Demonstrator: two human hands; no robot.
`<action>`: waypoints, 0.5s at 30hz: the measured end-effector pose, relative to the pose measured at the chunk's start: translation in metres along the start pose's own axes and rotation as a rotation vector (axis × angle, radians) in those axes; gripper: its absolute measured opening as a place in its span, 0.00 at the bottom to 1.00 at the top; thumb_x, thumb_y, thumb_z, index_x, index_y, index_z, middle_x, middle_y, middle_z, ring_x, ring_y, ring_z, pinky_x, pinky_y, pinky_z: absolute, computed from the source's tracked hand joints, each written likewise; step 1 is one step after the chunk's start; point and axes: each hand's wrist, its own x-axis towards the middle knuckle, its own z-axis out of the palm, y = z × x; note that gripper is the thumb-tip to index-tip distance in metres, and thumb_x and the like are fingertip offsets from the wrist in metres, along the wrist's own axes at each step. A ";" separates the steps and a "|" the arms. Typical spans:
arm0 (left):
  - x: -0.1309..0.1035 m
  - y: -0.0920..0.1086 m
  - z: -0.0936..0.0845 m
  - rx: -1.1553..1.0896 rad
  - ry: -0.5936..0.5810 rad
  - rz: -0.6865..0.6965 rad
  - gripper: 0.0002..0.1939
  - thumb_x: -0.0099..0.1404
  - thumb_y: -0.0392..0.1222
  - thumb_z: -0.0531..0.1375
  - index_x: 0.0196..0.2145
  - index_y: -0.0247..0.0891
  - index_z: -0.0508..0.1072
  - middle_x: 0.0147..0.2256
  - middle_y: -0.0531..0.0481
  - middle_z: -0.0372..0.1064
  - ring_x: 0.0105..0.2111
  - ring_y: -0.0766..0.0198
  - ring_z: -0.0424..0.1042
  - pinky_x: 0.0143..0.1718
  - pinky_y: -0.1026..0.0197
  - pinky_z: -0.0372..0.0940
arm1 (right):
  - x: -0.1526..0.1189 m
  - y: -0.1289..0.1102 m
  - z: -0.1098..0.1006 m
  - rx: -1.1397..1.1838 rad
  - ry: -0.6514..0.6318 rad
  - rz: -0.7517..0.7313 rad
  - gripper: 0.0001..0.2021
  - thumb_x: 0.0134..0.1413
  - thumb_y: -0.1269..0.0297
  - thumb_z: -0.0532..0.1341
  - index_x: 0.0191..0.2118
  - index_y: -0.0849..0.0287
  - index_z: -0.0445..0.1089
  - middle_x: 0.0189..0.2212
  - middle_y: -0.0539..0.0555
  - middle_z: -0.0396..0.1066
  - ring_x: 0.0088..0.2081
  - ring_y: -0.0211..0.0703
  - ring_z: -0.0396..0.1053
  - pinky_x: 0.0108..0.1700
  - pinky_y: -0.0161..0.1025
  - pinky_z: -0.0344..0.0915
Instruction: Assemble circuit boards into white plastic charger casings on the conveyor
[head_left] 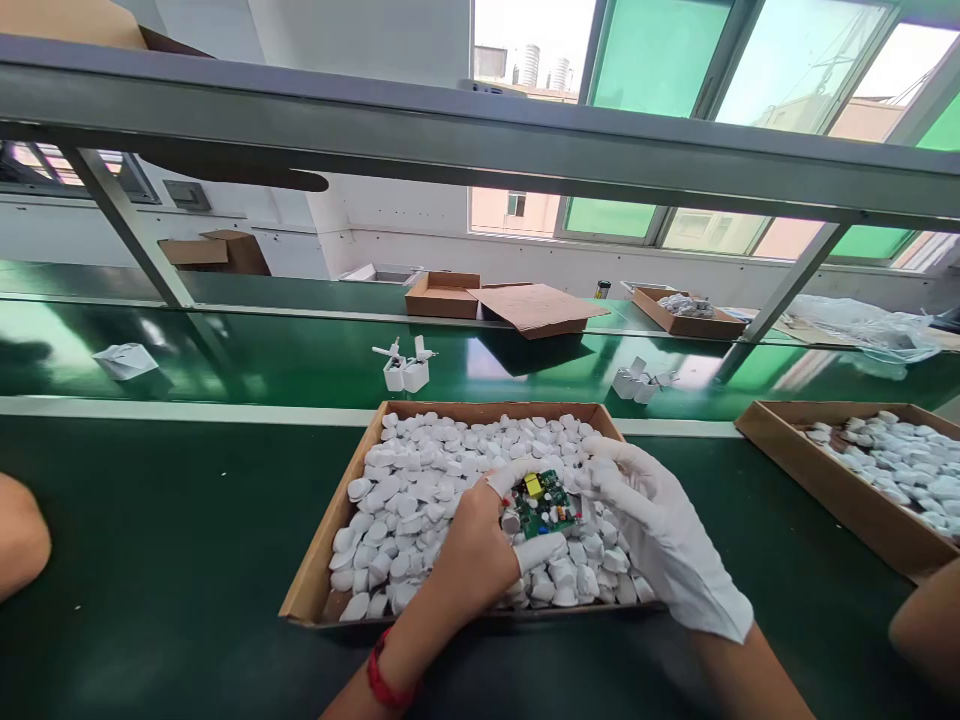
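Observation:
My left hand (pixel 484 540), with white covers on thumb and finger and a red band at the wrist, grips a green circuit board (pixel 551 510) by its edges. A yellow block and other small parts stand on the board. My right hand (pixel 652 520), in a white glove, is at the board's right side with fingers bent; what its fingertips pinch is partly hidden. Below both hands is a cardboard tray (pixel 330 530) full of small white rounded pieces (pixel 420 490).
A second tray (pixel 817 490) of white pieces stands at the right. Beyond, on the green belt, are white housings (pixel 407 370), more housings (pixel 637 382) and a white piece (pixel 126 361). A metal shelf beam (pixel 480 130) crosses above. Other people's arms (pixel 19 540) show at both sides.

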 end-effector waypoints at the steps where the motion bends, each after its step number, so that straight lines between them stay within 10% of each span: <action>1: -0.001 -0.002 -0.001 -0.019 -0.024 -0.007 0.31 0.53 0.51 0.68 0.53 0.37 0.72 0.43 0.44 0.69 0.41 0.54 0.67 0.47 0.53 0.66 | 0.000 -0.001 -0.001 -0.018 0.011 -0.003 0.26 0.38 0.54 0.78 0.43 0.59 0.74 0.43 0.57 0.71 0.43 0.49 0.70 0.43 0.37 0.70; 8: -0.008 -0.011 -0.003 -0.430 -0.227 -0.043 0.49 0.44 0.50 0.76 0.61 0.37 0.62 0.55 0.38 0.61 0.58 0.45 0.59 0.61 0.46 0.57 | -0.004 -0.004 -0.003 -0.053 -0.117 0.002 0.29 0.40 0.49 0.77 0.47 0.55 0.73 0.36 0.56 0.73 0.40 0.47 0.71 0.42 0.36 0.71; 15: -0.009 0.000 -0.009 -0.662 -0.352 0.026 0.48 0.45 0.38 0.75 0.62 0.37 0.62 0.57 0.40 0.63 0.56 0.48 0.64 0.54 0.56 0.66 | -0.014 -0.011 0.005 -0.105 -0.221 -0.008 0.23 0.40 0.43 0.75 0.32 0.58 0.76 0.35 0.58 0.73 0.37 0.49 0.71 0.39 0.39 0.71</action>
